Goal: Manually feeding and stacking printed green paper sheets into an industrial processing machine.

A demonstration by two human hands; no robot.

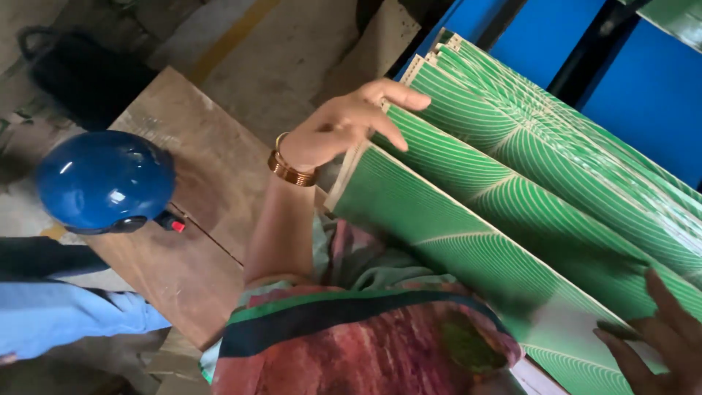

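Observation:
Several long green panels printed with white leaf lines [556, 146] lean in a stack, running from upper centre to lower right. The nearest panel [453, 234] lies lowest, against my patterned clothing [365, 344]. My left hand [351, 121], with gold bangles on the wrist, rests at the panels' near ends, fingers apart and fingertips touching the end edge of the second panel. My right hand [658, 336] lies at the lower right with spread fingers flat on the nearest panel's face. Neither hand is closed around anything.
A person in a blue hard hat [106, 179] and blue sleeve [66, 311] is at the left, beside a brown wooden board [197, 183]. A black bag [80, 66] sits on the concrete floor. Blue panels [651, 88] stand behind the stack.

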